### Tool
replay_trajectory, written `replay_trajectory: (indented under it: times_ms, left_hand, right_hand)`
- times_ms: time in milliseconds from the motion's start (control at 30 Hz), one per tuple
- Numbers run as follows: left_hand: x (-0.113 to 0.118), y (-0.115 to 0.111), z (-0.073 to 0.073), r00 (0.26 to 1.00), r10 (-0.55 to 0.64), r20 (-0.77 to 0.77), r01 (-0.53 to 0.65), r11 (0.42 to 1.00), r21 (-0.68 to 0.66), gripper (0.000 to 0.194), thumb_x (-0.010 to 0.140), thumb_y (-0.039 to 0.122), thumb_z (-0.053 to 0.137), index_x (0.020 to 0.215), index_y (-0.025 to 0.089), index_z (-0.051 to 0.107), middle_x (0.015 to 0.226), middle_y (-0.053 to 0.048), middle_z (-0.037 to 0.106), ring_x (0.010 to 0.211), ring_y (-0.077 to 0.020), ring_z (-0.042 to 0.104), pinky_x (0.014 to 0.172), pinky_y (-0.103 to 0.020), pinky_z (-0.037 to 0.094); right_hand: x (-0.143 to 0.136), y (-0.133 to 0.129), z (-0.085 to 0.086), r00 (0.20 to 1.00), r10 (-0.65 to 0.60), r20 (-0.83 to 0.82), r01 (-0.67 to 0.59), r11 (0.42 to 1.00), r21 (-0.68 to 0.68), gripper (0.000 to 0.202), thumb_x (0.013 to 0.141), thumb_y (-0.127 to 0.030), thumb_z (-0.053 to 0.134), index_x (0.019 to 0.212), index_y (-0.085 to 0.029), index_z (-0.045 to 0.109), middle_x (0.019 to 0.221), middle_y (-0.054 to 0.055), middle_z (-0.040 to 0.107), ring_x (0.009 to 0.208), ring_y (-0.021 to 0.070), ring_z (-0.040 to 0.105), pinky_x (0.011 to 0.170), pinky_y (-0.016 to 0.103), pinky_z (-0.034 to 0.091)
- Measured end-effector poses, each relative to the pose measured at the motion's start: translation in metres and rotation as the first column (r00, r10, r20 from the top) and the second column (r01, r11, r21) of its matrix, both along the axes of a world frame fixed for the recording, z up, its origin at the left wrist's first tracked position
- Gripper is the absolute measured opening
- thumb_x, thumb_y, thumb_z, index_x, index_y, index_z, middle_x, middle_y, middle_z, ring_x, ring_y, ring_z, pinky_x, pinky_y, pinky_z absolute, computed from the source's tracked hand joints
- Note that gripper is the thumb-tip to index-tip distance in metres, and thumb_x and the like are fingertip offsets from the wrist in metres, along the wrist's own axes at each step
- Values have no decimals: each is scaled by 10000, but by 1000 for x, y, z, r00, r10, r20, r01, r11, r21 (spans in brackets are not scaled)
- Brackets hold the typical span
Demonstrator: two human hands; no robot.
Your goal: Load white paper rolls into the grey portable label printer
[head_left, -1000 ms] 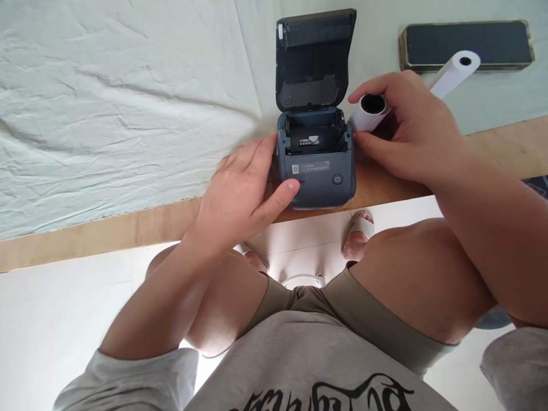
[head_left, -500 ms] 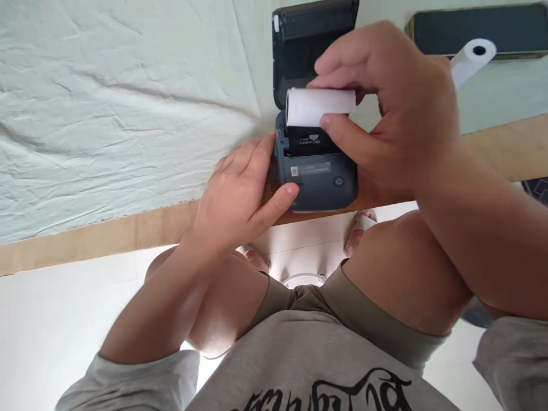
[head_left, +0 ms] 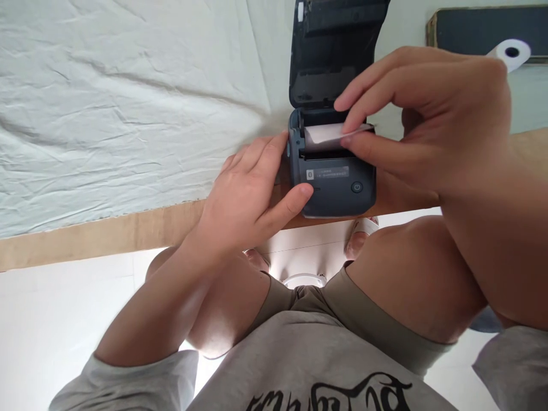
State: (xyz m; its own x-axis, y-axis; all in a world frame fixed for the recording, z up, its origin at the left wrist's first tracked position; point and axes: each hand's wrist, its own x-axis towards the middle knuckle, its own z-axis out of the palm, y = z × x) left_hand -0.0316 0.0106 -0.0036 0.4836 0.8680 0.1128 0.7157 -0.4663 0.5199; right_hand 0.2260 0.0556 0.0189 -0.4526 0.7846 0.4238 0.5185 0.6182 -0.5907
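A small dark blue-grey label printer (head_left: pixel 331 197) stands at the table's front edge, its black lid (head_left: pixel 334 57) swung up and back. Inside its compartment lies a white paper roll (head_left: pixel 319 142). My right hand (head_left: pixel 436 120) pinches the loose end of that paper between thumb and fingertips, over the right part of the compartment. My left hand (head_left: pixel 248 188) rests against the printer's left side, fingers stretched out and thumb lying on the front left corner.
A second white paper roll (head_left: pixel 516 55) lies at the right, partly behind my right hand. Behind it is a dark flat rectangular object (head_left: pixel 479 28). A wrinkled pale cloth (head_left: pixel 128 114) covers the table, leaving a wooden front edge (head_left: pixel 107 228) bare.
The paper roll has gone down from above the printer into its compartment. My right hand now pinches its paper end instead of the roll. The printer appears farther right in the view.
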Motion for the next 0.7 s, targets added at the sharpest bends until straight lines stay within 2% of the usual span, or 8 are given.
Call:
replay_trajectory:
  times_ms: [100,267,400,467,567,633,700]
  left_hand:
    - [1,0,5,999,13,30,-13,1000,-26,722,1138,636,381,1617,122,545,1587,-172,690,1496,-386,650,1291,-533,522]
    - [9,0,9,982,121,142,-112,991,-74,560,1154,636,424,1486,229,619,1461,-88,765,1387,-319,733,1199,-473,604]
    - [19,2,6,969,188,161,-172,979,-109,521,1131,680,461,1369,256,650,1426,-92,764,1454,-368,699,1193,-528,598]
    - [22,4,5,974,191,119,-180,979,-94,504,1120,625,474,1405,246,646,1433,-106,763,1441,-387,707,1211,-568,581]
    - [22,6,5,982,157,102,-148,985,-88,572,1096,565,478,1548,234,590,1511,-130,743,1440,-394,704,1245,-598,557]
    - [20,6,5,987,121,109,-111,990,-86,619,1089,556,471,1606,227,560,1569,-145,719,1482,-400,672,1274,-617,530]
    - [18,6,4,991,89,104,-81,994,-79,652,1092,556,454,1639,214,541,1622,-156,689,1525,-399,639,1302,-626,499]
  right_hand:
    - [5,-6,-2,998,68,-11,-67,997,48,122,985,-250,688,903,-258,778,1079,-49,789,1015,84,747,932,310,685]
    - [10,-13,-3,995,99,9,-99,995,1,145,1005,-345,706,916,-311,816,1147,-51,785,987,84,723,932,346,677]
    - [14,-13,-6,991,134,24,-133,991,-30,255,1011,-482,700,934,-283,841,1232,3,762,994,96,718,954,378,675]
    - [17,-11,-9,994,108,-12,-107,994,3,317,1041,-536,656,983,-284,839,1260,4,736,1093,102,720,1026,369,659]
    - [19,-8,-12,995,-60,-82,65,997,52,304,1051,-558,628,1207,-344,777,1384,-26,674,1339,142,671,1134,366,609]
    - [17,-5,-11,984,-129,-122,126,991,-32,459,993,-570,654,1415,-390,643,1574,-36,576,1519,180,594,1197,368,585]
    - [14,-1,-9,981,-147,-126,119,971,-209,675,918,-578,662,1546,-422,467,1766,-69,398,1656,186,493,1292,357,543]
